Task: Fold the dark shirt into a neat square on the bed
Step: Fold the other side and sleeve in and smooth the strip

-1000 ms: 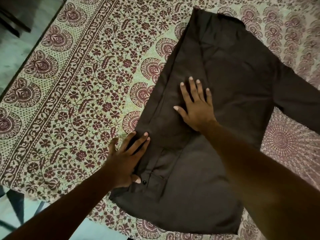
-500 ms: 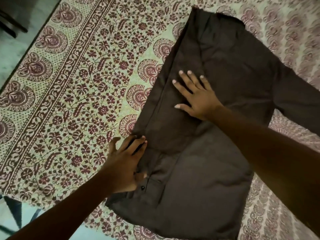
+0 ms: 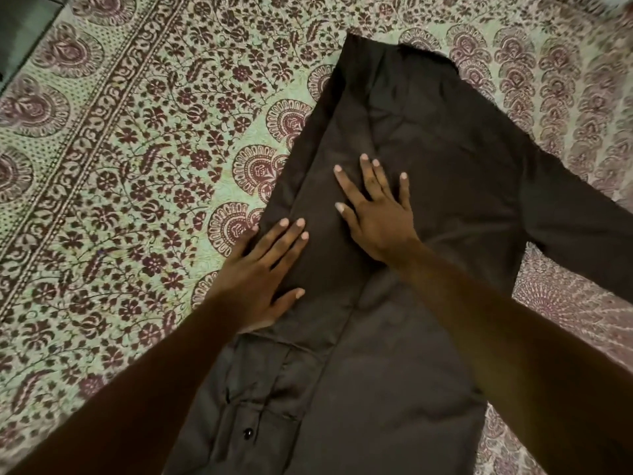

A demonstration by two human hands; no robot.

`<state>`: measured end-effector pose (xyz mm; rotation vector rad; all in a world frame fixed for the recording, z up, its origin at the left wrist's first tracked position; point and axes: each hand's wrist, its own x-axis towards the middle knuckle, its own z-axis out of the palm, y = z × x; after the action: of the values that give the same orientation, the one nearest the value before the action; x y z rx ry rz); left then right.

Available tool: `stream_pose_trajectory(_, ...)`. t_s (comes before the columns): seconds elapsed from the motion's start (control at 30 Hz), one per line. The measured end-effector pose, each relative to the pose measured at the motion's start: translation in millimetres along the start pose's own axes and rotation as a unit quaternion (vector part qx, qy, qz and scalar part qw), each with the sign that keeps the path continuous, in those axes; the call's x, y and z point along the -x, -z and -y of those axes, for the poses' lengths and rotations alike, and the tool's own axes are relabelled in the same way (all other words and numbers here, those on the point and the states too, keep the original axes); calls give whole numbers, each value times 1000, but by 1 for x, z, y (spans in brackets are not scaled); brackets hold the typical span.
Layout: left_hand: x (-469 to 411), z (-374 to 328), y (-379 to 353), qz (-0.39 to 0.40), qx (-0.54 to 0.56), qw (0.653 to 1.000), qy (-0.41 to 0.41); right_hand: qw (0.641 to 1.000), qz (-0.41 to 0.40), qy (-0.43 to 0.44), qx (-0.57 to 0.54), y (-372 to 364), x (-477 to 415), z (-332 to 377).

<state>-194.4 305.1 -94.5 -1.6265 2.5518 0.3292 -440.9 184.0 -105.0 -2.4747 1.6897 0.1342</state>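
Observation:
The dark shirt (image 3: 428, 159) lies flat on the patterned bedspread (image 3: 120, 186), running from the near edge toward the far middle. Its left side is folded inward along a straight edge, with a cuff and a black button showing near the bottom. One sleeve (image 3: 582, 228) stretches out to the right. My left hand (image 3: 263, 279) presses flat on the folded left edge, fingers apart. My right hand (image 3: 376, 214) lies flat on the middle of the shirt, fingers spread. Neither hand grips the cloth.
The bedspread covers the whole bed, with a bordered band running diagonally at the left. A strip of floor and a dark object (image 3: 20, 32) show past the bed's edge at the top left.
My left hand has slid up along the folded edge, away from the cuff, and now lies close to my right hand. The view has shifted slightly; the shirt stays where it was.

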Motion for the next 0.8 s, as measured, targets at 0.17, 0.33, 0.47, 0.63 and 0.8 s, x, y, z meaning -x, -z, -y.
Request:
stream_pose_trajectory(0.17,-3,2,3,9,7,1000,1,997,-76,22,2,13,-31,9)
stream_pose_trajectory(0.33,-4,3,2,9,6,1000,-8,995,-23,101,-4,6,-71,10)
stream_pose_trajectory(0.47,-4,5,0,16,17,1000,-7,1000,0,-18,-23,20,-138,-7)
stream_pose_trajectory(0.63,-6,7,0,26,24,999,-10,994,56,-92,2,42,-207,-36)
stream_pose_trajectory(0.8,-7,9,1,24,26,999,-10,993,11,-113,-16,54,-218,-32)
